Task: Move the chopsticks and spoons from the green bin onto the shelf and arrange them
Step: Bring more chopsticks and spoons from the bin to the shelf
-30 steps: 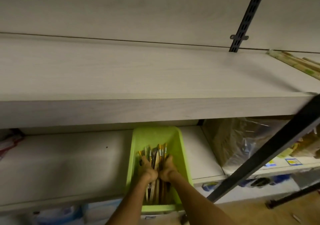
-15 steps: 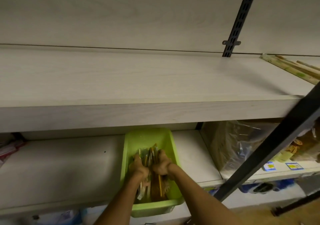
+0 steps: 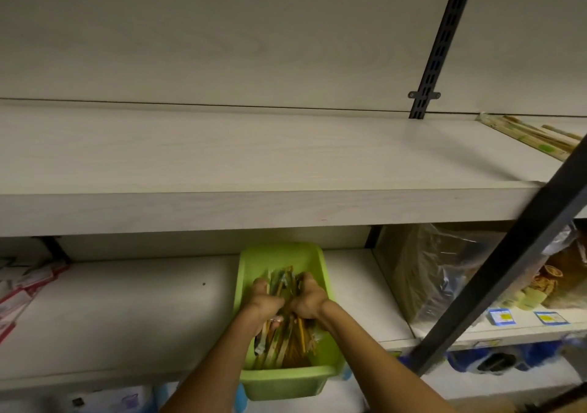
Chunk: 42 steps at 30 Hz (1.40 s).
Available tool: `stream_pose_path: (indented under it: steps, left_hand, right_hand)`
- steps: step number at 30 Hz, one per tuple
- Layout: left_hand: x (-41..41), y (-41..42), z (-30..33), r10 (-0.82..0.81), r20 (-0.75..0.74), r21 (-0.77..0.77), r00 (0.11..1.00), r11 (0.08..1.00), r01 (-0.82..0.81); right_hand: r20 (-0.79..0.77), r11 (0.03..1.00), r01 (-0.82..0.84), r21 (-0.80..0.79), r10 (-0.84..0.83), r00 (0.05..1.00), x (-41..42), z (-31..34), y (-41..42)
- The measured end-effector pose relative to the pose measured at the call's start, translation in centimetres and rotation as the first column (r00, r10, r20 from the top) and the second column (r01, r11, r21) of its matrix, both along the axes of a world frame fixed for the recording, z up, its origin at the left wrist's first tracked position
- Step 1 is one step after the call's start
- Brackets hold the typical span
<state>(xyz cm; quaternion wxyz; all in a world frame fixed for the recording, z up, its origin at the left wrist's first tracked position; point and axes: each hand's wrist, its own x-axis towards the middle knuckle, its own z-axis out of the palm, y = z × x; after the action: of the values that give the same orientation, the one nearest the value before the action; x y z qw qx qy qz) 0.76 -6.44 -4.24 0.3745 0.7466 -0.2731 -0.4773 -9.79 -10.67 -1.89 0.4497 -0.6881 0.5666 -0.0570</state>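
A green bin (image 3: pixel 279 255) sits on the lower shelf, under the front edge of a wide pale wooden shelf (image 3: pixel 254 165). Inside the bin lies a bundle of wrapped chopsticks (image 3: pixel 287 339), long and yellow-brown; I cannot make out spoons among them. My left hand (image 3: pixel 263 303) and my right hand (image 3: pixel 309 300) are both down in the bin, side by side, fingers curled around the upper part of the bundle. More wrapped chopsticks (image 3: pixel 533 136) lie on the wide shelf at its far right.
A black slotted upright (image 3: pixel 441 41) runs up the back wall. A dark diagonal bar (image 3: pixel 508 273) crosses the right side in front of the shelves. Plastic-wrapped goods (image 3: pixel 444 273) fill the lower right; red-and-white packets (image 3: pixel 22 288) lie at lower left.
Both hands have gathered the chopsticks and closed around them, lifting the bundle slightly in the bin. The view has tilted up a little.
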Motion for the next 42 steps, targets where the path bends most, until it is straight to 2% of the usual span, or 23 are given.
stream_pose_path:
  steps: [3, 7, 15, 22, 26, 32, 37, 42]
  left_hand:
    - [0.0, 0.3, 1.3, 0.007, -0.028, -0.045, 1.0, 0.999, -0.008]
    - [0.1, 1.4, 3.4, -0.036, -0.022, -0.117, 0.999, 0.993, 0.034]
    - [-1.4, 5.1, 8.1, -0.255, 0.189, -0.251, 0.948, 0.921, 0.298]
    - [-5.3, 8.3, 11.0, -0.387, 0.365, -0.337, 0.847, 0.793, 0.507]
    - [-9.2, 8.6, 11.2, -0.411, 0.469, -0.369, 0.782, 0.714, 0.596]
    - [-17.2, 8.8, 10.1, -0.453, 0.52, -0.394, 0.724, 0.624, 0.675]
    - [-25.6, 8.8, 9.3, -0.543, 0.484, -0.405, 0.686, 0.556, 0.726]
    - [-34.8, 6.7, 10.5, -0.574, 0.474, -0.433, 0.667, 0.508, 0.745]
  right_hand:
    - [0.059, 0.999, 0.034, -0.013, -0.033, 0.998, 0.1, 0.9, 0.6]
    - [0.238, 0.997, 0.077, 0.028, -0.081, 0.968, -0.8, 3.0, 1.5]
    - [0.443, 0.978, 0.205, -0.033, -0.17, 0.88, -6.1, 6.3, 5.4]
    - [0.467, 0.951, 0.267, -0.153, -0.169, 0.868, -12.2, 9.2, 10.5]
    - [0.465, 0.926, 0.318, -0.205, -0.194, 0.864, -16.2, 9.4, 12.3]
    - [0.539, 0.882, 0.413, -0.225, -0.24, 0.807, -25.0, 8.8, 14.6]
    - [0.577, 0.869, 0.479, -0.121, -0.331, 0.746, -34.5, 8.9, 16.2]
    - [0.582, 0.828, 0.537, -0.16, -0.361, 0.729, -43.3, 10.3, 14.9]
